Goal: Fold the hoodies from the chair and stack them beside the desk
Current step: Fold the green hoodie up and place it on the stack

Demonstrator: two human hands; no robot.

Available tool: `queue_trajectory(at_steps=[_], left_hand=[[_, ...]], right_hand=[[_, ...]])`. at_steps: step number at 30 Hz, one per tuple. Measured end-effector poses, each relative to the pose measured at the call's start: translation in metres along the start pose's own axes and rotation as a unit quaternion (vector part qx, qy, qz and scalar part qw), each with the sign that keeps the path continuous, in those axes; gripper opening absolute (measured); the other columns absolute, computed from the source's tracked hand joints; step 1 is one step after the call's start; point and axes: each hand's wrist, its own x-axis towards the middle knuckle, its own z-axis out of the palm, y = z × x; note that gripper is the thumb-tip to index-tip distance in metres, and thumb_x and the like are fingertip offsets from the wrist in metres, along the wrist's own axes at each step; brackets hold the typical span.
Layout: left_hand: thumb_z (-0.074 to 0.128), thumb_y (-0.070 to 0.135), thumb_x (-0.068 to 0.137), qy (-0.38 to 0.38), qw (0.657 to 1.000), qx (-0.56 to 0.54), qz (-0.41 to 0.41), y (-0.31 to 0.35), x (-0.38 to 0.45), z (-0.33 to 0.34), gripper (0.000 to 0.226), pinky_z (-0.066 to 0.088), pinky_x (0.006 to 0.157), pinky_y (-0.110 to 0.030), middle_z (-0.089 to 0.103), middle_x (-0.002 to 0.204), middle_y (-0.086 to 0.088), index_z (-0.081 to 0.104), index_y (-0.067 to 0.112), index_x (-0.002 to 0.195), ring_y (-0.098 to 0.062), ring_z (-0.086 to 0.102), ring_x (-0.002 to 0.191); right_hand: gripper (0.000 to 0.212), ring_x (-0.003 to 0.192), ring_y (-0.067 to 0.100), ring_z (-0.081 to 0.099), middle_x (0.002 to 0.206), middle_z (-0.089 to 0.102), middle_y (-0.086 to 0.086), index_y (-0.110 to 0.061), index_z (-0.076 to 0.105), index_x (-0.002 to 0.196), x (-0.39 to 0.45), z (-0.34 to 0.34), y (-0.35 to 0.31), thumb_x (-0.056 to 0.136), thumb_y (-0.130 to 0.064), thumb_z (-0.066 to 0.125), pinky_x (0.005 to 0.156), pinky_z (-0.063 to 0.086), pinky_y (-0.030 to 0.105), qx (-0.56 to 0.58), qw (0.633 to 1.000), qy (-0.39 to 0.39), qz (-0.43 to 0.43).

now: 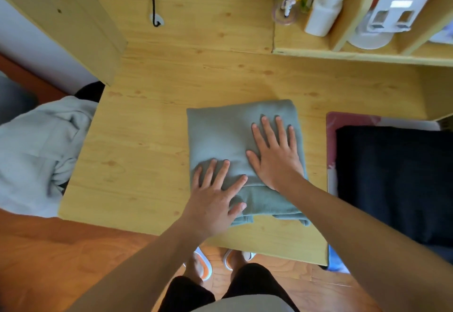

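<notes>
A folded grey-green hoodie [235, 137] lay on the wooden desk [152, 140]. The left hand [215, 196] pressed flat on its near-left corner, fingers straight and spread, gripping nothing. The right hand [274, 154] lay flat on its right half, fingers likewise extended. A pale grey hoodie [36, 149] lay crumpled left of the desk; a dark folded garment [397, 181] sat to the right.

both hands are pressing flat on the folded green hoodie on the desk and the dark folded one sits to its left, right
Not quite. The head view shows the dark folded hoodie to the right of the green hoodie, not the left. The rest holds: left hand and right hand press flat on it on the desk.
</notes>
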Motion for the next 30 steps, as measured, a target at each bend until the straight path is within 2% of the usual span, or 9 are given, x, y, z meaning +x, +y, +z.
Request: queue_trajectory(at_steps=[4,8,11,14,17,21,24,26,30], left_hand=[[0.048,0.044,0.100,0.141,0.986,-0.012,-0.082,-0.017,0.049,-0.031,0.047,0.036,0.103,-0.051,0.057,0.140,-0.009,0.056,0.025,0.141,-0.037,0.051,0.129],[0.033,0.055,0.103,0.063,0.984,-0.011,-0.169,-0.029,0.063,0.008,0.061,0.024,0.116,-0.066,0.016,0.170,-0.009,0.024,0.037,0.160,-0.039,0.008,0.155],[0.026,0.058,0.103,0.041,0.985,-0.038,-0.165,-0.032,0.065,0.021,0.062,0.033,0.112,-0.063,0.005,0.171,-0.006,0.014,0.040,0.161,-0.036,0.000,0.157],[0.036,0.056,0.102,0.050,0.982,-0.076,-0.168,-0.035,0.059,0.019,0.064,0.033,0.114,-0.059,0.006,0.170,-0.014,0.018,0.037,0.161,-0.040,0.005,0.155],[0.054,0.052,0.097,0.126,0.922,-0.226,-0.289,-0.026,0.026,0.017,0.075,0.038,0.111,-0.054,0.031,0.152,-0.033,0.025,0.024,0.160,-0.050,0.037,0.137],[0.068,0.058,0.082,-0.016,0.824,-0.434,-0.365,-0.029,-0.026,0.003,0.083,0.052,0.093,-0.050,0.059,0.124,-0.015,0.034,0.027,0.151,-0.039,0.060,0.111],[0.074,0.043,0.085,-0.058,0.923,-0.308,-0.225,-0.091,0.004,-0.006,0.057,0.052,0.088,-0.048,0.063,0.115,-0.010,0.051,0.022,0.132,-0.036,0.063,0.110],[0.071,0.040,0.089,-0.010,0.980,-0.135,-0.143,-0.125,0.049,-0.021,0.055,0.050,0.089,-0.049,0.061,0.119,-0.011,0.052,0.022,0.137,-0.037,0.062,0.110],[0.072,0.030,0.083,0.089,0.986,-0.039,-0.133,-0.120,0.089,-0.050,0.061,0.036,0.108,-0.052,0.050,0.138,-0.018,0.053,0.020,0.141,-0.041,0.046,0.125]], right_hand=[[0.069,0.154,0.031,-0.013,0.169,-0.002,0.004,-0.022,0.008,0.161,0.000,-0.002,0.005,0.103,-0.059,0.015,0.125,0.006,0.053,0.020,0.999,0.017,-0.020],[0.061,0.155,0.033,-0.003,0.169,0.005,0.005,-0.027,0.011,0.161,-0.018,0.004,0.008,0.105,-0.051,0.021,0.125,0.008,0.052,0.031,0.998,0.046,0.012],[0.062,0.154,0.037,-0.001,0.168,-0.006,0.002,-0.039,0.000,0.159,-0.041,0.015,0.011,0.104,-0.057,0.021,0.123,0.014,0.054,0.121,0.975,0.030,0.184],[0.066,0.148,0.036,0.015,0.167,-0.002,0.007,-0.043,-0.006,0.157,-0.044,0.015,0.007,0.101,-0.063,0.022,0.116,0.030,0.054,0.157,0.963,0.014,0.217],[0.070,0.130,0.035,0.034,0.153,0.026,0.014,-0.042,-0.008,0.158,-0.053,0.012,-0.001,0.100,-0.064,0.025,0.106,0.037,0.050,0.190,0.940,0.011,0.282],[0.072,0.112,0.041,0.048,0.128,0.040,0.017,-0.038,-0.001,0.159,-0.090,0.007,-0.029,0.100,-0.060,0.034,0.098,0.041,0.048,0.256,0.894,-0.025,0.368],[0.074,0.111,0.042,0.059,0.127,0.048,0.015,-0.026,0.009,0.159,-0.129,-0.010,-0.072,0.099,-0.060,0.038,0.092,0.048,0.047,0.286,0.861,-0.077,0.413],[0.066,0.111,0.038,0.062,0.122,0.061,0.015,-0.015,0.021,0.150,-0.151,-0.024,-0.113,0.101,-0.056,0.038,0.088,0.049,0.043,0.233,0.885,-0.156,0.373],[0.042,0.115,0.035,0.060,0.122,0.064,0.016,-0.010,0.053,0.130,-0.144,-0.066,-0.167,0.102,-0.040,0.041,0.090,0.048,0.039,0.267,0.890,-0.302,0.211]])
